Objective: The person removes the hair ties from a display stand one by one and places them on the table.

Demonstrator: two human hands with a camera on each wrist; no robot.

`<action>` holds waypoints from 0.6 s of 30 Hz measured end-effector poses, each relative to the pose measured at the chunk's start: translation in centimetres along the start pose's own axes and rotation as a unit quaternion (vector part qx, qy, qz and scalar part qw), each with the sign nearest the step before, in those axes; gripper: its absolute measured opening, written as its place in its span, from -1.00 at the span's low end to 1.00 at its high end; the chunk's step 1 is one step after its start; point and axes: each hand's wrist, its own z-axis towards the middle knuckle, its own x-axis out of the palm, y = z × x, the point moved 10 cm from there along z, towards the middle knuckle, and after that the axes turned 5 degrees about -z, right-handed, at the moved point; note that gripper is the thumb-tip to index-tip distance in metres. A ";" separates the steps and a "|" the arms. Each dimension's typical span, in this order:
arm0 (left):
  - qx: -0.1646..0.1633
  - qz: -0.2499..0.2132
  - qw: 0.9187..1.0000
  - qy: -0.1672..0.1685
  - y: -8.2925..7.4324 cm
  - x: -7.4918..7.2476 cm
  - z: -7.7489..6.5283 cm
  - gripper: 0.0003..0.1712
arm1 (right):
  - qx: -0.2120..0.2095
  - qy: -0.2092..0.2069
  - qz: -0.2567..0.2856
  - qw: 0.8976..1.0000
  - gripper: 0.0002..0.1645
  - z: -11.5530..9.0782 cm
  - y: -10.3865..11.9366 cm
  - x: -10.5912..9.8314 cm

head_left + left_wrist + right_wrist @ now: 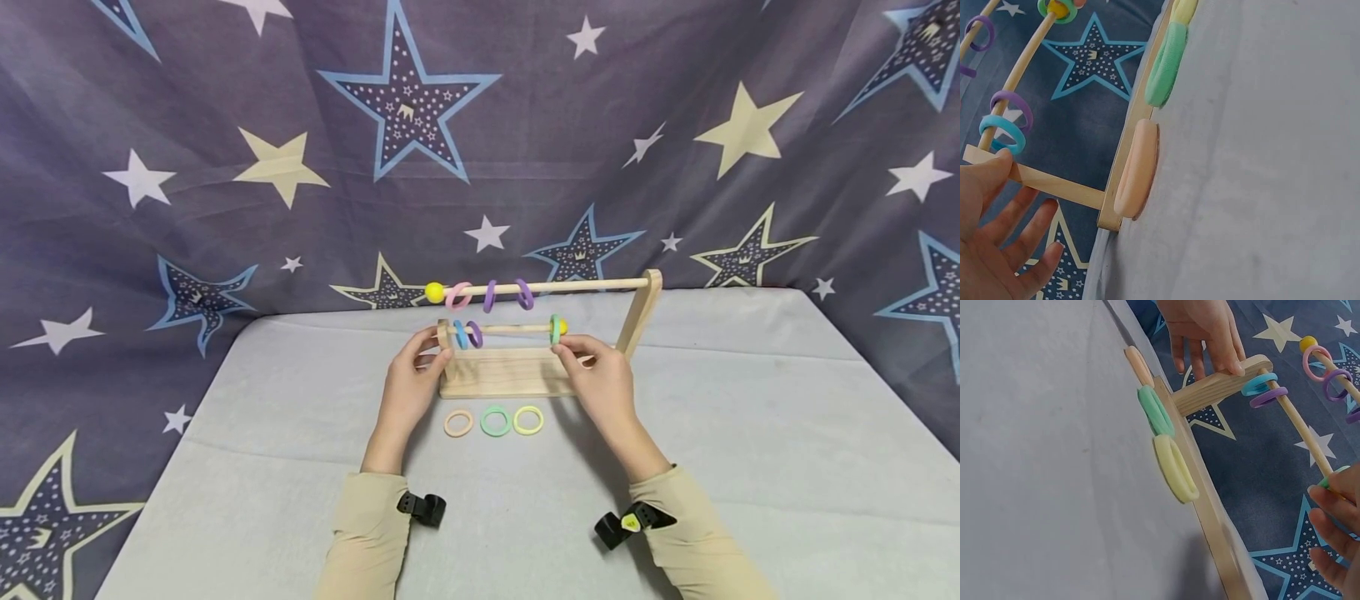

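Threading the green ring (pixel 555 330) onto the lower rod (pixel 513 328) seems your step: right hand (pixel 603 383) pinching it at the tip, left hand (pixel 408 382) fingers clamped on the upright (pixel 1063 189); next, probably slide it inward.

Green ring (pixel 555 331), upright, pinched in right hand (pixel 604 385), at yellow-balled end of lower rod (pixel 513 328). Wooden rack (pixel 506 377), two-rodded, upright, post (pixel 1063 186) in left hand (pixel 411 385).
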 end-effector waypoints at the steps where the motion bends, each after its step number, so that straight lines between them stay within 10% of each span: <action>1: 0.000 0.000 1.000 -0.001 0.0 0.0 0.0 -0.49 | 0.001 0.001 0.001 1.000 -0.87 0.0 0.0 0.0; 18: -0.003 -0.006 1.000 0.001 0.0 0.0 0.0 -0.48 | -0.009 -0.008 0.013 1.000 -0.87 0.0 -0.2 -0.8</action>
